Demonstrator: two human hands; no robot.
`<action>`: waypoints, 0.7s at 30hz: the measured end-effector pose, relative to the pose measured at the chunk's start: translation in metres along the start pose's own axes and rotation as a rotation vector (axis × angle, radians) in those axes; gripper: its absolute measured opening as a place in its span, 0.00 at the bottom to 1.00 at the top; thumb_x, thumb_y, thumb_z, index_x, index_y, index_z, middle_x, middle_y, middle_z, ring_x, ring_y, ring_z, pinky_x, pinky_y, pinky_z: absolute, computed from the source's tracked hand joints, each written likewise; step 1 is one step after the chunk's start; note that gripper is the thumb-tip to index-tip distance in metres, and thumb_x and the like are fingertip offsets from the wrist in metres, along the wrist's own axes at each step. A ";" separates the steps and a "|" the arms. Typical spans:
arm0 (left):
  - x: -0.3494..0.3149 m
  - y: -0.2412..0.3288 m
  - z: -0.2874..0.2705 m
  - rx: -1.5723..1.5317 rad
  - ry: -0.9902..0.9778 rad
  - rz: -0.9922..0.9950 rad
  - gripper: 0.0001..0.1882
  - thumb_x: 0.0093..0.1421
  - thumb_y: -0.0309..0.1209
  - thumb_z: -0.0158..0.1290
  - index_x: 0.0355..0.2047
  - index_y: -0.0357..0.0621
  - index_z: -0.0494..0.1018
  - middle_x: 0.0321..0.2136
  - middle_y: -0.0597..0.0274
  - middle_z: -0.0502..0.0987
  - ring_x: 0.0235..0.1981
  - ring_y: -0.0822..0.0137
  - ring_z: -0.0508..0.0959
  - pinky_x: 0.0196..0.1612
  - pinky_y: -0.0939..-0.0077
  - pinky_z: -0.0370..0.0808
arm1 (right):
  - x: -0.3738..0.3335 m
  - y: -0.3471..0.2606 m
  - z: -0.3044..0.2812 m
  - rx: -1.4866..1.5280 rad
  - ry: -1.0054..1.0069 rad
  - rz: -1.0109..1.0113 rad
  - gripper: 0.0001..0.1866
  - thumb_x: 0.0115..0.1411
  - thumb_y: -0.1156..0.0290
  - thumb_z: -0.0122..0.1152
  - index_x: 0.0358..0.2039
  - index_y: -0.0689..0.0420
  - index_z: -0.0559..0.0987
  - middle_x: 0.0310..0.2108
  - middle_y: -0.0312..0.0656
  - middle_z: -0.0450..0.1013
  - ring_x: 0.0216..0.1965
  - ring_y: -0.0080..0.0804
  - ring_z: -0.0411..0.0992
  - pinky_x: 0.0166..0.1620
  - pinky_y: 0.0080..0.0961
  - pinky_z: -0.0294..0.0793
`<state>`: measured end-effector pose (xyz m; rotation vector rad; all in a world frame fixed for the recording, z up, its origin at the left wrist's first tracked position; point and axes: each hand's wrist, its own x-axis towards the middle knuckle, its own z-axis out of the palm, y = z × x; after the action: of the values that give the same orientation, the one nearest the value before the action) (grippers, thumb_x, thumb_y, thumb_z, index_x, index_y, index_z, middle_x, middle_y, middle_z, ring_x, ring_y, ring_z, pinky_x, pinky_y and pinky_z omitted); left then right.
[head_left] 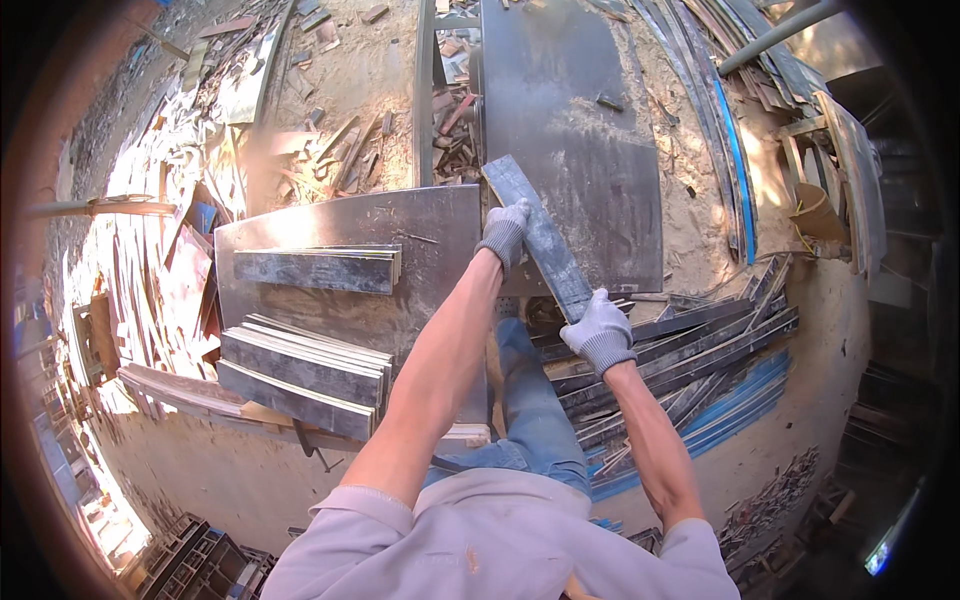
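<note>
One dark plank (543,238), held slanting before us: our left hand (505,232), fingers clasping its far part; our right hand (602,333), fingers pinching its near end. Left, on the desk (435,225), we list stacked strips (295,390).

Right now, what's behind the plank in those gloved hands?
Mostly a dark sheet, showing past both long edges of the plank. Whatever lies directly behind the plank is covered; the left hand and right hand hide more.
</note>
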<state>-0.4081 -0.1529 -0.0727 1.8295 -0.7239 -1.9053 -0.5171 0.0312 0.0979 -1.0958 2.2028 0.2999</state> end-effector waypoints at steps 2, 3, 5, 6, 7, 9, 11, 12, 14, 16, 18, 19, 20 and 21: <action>-0.031 0.024 0.006 0.140 0.034 -0.013 0.26 0.66 0.46 0.59 0.49 0.32 0.81 0.41 0.46 0.85 0.41 0.54 0.85 0.45 0.58 0.79 | 0.003 0.004 0.002 0.008 0.007 0.016 0.33 0.50 0.63 0.70 0.51 0.68 0.70 0.42 0.64 0.82 0.47 0.59 0.83 0.52 0.48 0.81; -0.032 0.027 0.005 0.175 0.030 0.004 0.23 0.67 0.44 0.57 0.48 0.33 0.81 0.41 0.45 0.85 0.41 0.53 0.85 0.45 0.57 0.79 | 0.004 0.003 0.001 0.007 0.013 0.006 0.33 0.50 0.63 0.70 0.51 0.68 0.70 0.42 0.64 0.82 0.47 0.59 0.83 0.52 0.48 0.81; -0.030 0.030 -0.001 0.492 -0.005 0.194 0.18 0.70 0.38 0.53 0.48 0.35 0.80 0.41 0.43 0.85 0.42 0.50 0.86 0.45 0.56 0.80 | 0.004 0.001 0.001 0.007 0.025 -0.010 0.32 0.50 0.63 0.70 0.51 0.69 0.70 0.42 0.65 0.82 0.47 0.59 0.83 0.51 0.48 0.82; -0.026 0.031 -0.005 0.772 -0.039 0.367 0.16 0.71 0.35 0.50 0.47 0.36 0.80 0.41 0.42 0.85 0.43 0.49 0.86 0.45 0.55 0.81 | 0.007 0.000 0.002 0.008 0.031 -0.010 0.32 0.49 0.63 0.70 0.51 0.69 0.70 0.41 0.65 0.82 0.47 0.59 0.83 0.51 0.48 0.82; -0.023 0.030 -0.006 0.903 -0.065 0.441 0.14 0.71 0.32 0.48 0.47 0.37 0.79 0.41 0.41 0.85 0.43 0.48 0.86 0.45 0.55 0.81 | 0.010 0.000 0.005 0.009 0.036 -0.010 0.32 0.49 0.63 0.70 0.50 0.69 0.71 0.41 0.65 0.82 0.46 0.59 0.83 0.51 0.48 0.82; -0.018 0.032 -0.005 1.015 -0.096 0.508 0.13 0.72 0.28 0.44 0.46 0.39 0.78 0.41 0.41 0.84 0.44 0.46 0.86 0.45 0.54 0.82 | 0.012 -0.002 0.003 0.012 0.040 -0.005 0.32 0.49 0.63 0.70 0.50 0.70 0.71 0.41 0.65 0.82 0.46 0.60 0.83 0.51 0.48 0.82; -0.012 0.032 -0.003 0.836 -0.082 0.396 0.17 0.72 0.36 0.45 0.48 0.37 0.77 0.43 0.40 0.84 0.46 0.46 0.85 0.47 0.53 0.81 | 0.011 -0.003 -0.001 0.011 0.037 -0.005 0.32 0.49 0.63 0.70 0.49 0.69 0.71 0.41 0.65 0.82 0.46 0.59 0.83 0.51 0.47 0.82; -0.008 0.031 -0.003 0.676 -0.057 0.302 0.24 0.72 0.45 0.48 0.51 0.34 0.78 0.45 0.40 0.84 0.48 0.47 0.85 0.49 0.54 0.80 | 0.012 -0.004 -0.001 0.016 0.040 -0.007 0.32 0.48 0.63 0.71 0.49 0.69 0.71 0.41 0.65 0.82 0.46 0.59 0.83 0.51 0.47 0.82; -0.003 0.028 -0.002 0.618 -0.051 0.317 0.25 0.72 0.46 0.48 0.51 0.34 0.78 0.45 0.40 0.84 0.48 0.47 0.85 0.48 0.54 0.80 | 0.014 -0.004 -0.001 0.027 0.045 -0.010 0.32 0.48 0.63 0.71 0.49 0.69 0.72 0.41 0.66 0.82 0.46 0.59 0.83 0.52 0.47 0.82; 0.000 0.026 -0.003 0.709 -0.065 0.431 0.18 0.73 0.37 0.45 0.48 0.37 0.78 0.43 0.41 0.84 0.46 0.47 0.85 0.47 0.53 0.81 | 0.016 -0.006 -0.003 0.026 0.043 -0.010 0.33 0.48 0.62 0.71 0.49 0.69 0.71 0.41 0.65 0.82 0.47 0.60 0.83 0.52 0.47 0.81; 0.001 0.028 0.000 0.578 -0.039 0.333 0.23 0.72 0.44 0.49 0.50 0.35 0.79 0.45 0.40 0.84 0.48 0.47 0.84 0.49 0.53 0.80 | 0.018 -0.007 -0.004 0.025 0.040 -0.008 0.34 0.48 0.62 0.72 0.50 0.70 0.71 0.41 0.65 0.82 0.47 0.60 0.83 0.52 0.47 0.81; 0.001 0.030 0.000 0.635 -0.045 0.340 0.24 0.71 0.46 0.51 0.51 0.35 0.79 0.46 0.39 0.83 0.49 0.47 0.84 0.50 0.53 0.80 | 0.018 -0.008 -0.004 0.025 0.038 -0.008 0.34 0.48 0.62 0.72 0.50 0.70 0.71 0.41 0.66 0.82 0.47 0.60 0.83 0.52 0.47 0.81; 0.003 0.034 0.001 0.692 -0.048 0.351 0.26 0.71 0.48 0.53 0.52 0.34 0.79 0.47 0.38 0.83 0.50 0.47 0.84 0.51 0.53 0.79 | 0.019 -0.009 -0.005 0.027 0.038 -0.010 0.35 0.47 0.62 0.72 0.50 0.70 0.71 0.41 0.66 0.82 0.46 0.60 0.83 0.52 0.47 0.81; 0.006 0.040 -0.002 0.927 -0.081 0.472 0.23 0.71 0.45 0.53 0.51 0.35 0.79 0.47 0.37 0.83 0.50 0.46 0.84 0.51 0.53 0.80 | 0.021 -0.010 -0.005 0.031 0.032 -0.008 0.35 0.48 0.62 0.72 0.51 0.71 0.70 0.41 0.66 0.82 0.47 0.60 0.83 0.53 0.47 0.81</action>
<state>-0.4089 -0.1877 -0.0527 1.7638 -2.1045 -1.4107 -0.5207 0.0098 0.0891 -1.0996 2.2234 0.2452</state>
